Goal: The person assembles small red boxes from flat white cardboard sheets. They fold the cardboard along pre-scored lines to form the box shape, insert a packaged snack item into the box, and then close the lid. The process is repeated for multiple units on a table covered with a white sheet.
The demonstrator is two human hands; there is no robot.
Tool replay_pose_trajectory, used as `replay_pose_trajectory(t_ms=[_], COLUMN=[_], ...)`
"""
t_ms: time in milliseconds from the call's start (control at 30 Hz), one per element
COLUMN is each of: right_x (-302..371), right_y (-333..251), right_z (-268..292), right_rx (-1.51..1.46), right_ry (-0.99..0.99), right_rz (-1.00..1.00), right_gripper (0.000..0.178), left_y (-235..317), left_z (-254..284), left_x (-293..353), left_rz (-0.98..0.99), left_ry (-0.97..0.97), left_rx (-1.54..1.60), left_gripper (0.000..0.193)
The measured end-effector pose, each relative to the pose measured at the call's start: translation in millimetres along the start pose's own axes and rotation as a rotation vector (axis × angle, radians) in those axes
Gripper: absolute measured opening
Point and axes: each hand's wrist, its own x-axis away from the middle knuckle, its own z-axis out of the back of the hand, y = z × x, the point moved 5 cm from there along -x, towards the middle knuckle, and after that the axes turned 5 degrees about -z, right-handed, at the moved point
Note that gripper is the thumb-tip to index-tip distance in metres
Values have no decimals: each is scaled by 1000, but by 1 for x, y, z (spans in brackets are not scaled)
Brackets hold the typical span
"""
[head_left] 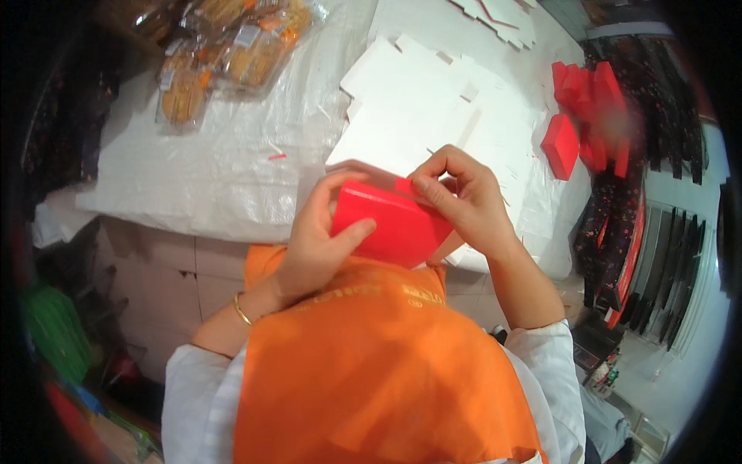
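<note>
Orange cloth comes first, an apron (386,363) across the worker's front, close against the edge of the table (193,185). Starting at the left, I see clear packets (182,89) of golden-brown food lying together on the table's plastic cover, well away from the work. Nearer, a thin red scrap (277,156) lies by itself.

Next comes the left hand (321,240), below which a gold bangle (241,311) circles the wrist. It grasps the left end of a red box (394,228), thumb pressed on the glossy face and fingers wrapped behind. That box is held up at the table's near edge, in front of the apron. Its broad red face is formed, but a pale flap stands up along the far side, so I judge it partly folded, with closing left to do.

Beyond it lie flat white sheets (410,108) with notched edges, apparently unfolded stock. At the box's right end, the right hand (464,197) pinches the upper edge between thumb and bent forefinger. More flat pieces (502,19) lie at the far edge. Furthest right, several red boxes (560,147) sit clustered, seemingly finished; glare and blur keep me from counting them.
</note>
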Motion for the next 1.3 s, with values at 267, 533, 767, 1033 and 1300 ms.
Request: replay_pose_trajectory(t_ms=[267,533,767,1033,1300], right_x=[13,9,6,8,11], right_y=[-12,-12,-9,-6,-8], right_z=[-12,-17,-20,-21,-22], right_rx=[69,83,55,-20,7], right_ry=[-49,-91,-119,-106,-91], right_rz=[84,112,115,84,87], right_gripper=[5,5,4,7,8], left_y=[0,6,8,0,-1], left_z=[13,11,9,13,13], left_x=[14,17,16,17,17], left_rz=[-68,-69,-63,-65,-48], left_ry=[-27,-19,-48,-68,-57], left_rx=[-278,-237,-245,-264,-247], left_gripper=[48,46,45,45,45])
